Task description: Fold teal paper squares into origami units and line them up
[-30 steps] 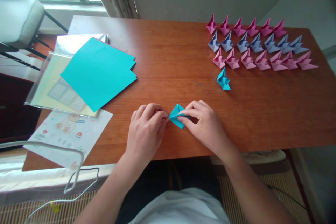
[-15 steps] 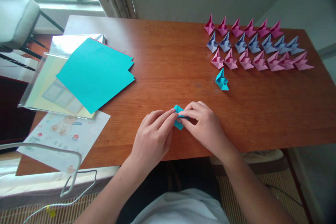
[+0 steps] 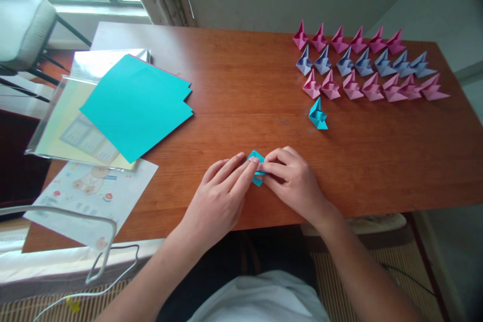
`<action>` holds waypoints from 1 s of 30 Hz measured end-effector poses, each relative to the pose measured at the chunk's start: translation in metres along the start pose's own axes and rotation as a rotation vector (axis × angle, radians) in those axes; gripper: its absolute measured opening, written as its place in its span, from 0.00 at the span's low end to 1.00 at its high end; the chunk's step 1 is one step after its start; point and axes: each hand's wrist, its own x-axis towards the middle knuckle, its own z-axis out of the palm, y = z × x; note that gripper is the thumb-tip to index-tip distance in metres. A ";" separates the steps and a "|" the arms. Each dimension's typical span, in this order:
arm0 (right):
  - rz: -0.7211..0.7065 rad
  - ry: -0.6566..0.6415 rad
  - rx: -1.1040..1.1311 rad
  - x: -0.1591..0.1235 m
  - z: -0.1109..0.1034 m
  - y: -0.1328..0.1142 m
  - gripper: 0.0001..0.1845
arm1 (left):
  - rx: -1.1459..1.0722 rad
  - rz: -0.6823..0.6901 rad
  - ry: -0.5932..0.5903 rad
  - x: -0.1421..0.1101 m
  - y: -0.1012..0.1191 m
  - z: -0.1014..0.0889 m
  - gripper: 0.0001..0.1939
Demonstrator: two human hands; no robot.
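Left hand atop blue folded paper; right hand — pinching edge

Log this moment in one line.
left hand: over folded blue paper | right hand: holding its right side | blue paper figure: on table beyond hands

Left fingers extend nearly straight, close beside the bent, pinching right fingers.
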 end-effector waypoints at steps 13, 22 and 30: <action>0.060 -0.071 0.064 0.003 -0.007 -0.004 0.08 | -0.110 -0.003 -0.006 0.003 -0.002 -0.001 0.29; 0.115 -0.054 0.038 0.007 -0.005 -0.009 0.07 | -0.168 -0.034 0.003 0.004 -0.001 -0.003 0.28; 0.145 -0.087 -0.022 0.012 -0.006 -0.014 0.06 | -0.125 -0.241 0.186 0.012 0.002 -0.006 0.08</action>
